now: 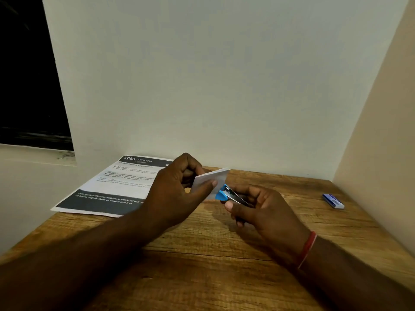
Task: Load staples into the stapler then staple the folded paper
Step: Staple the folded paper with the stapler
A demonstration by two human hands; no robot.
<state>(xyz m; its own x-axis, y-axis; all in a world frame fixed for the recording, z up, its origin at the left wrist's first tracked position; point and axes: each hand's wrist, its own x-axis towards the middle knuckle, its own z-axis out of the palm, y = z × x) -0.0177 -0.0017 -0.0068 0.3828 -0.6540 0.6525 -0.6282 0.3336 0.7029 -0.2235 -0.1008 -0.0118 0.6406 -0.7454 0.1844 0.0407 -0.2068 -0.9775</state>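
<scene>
From the head camera, the left hand is pinching the small folded white paper above the brown wooden desk, while the right hand is gripping the small blue-and-metal stapler, its mouth meeting the paper's lower edge. The stapling step appears to be underway; next, the right hand likely needs a firm squeeze. A small blue staple box is lying well apart, to the right.

Both my forearms reach forward from the bottom corners and converge mid-frame. My left hand is curled, thumb pressed against bent fingers in a pinch. My right hand is closed in a grip, thumb forward, a red band around its wrist.
</scene>
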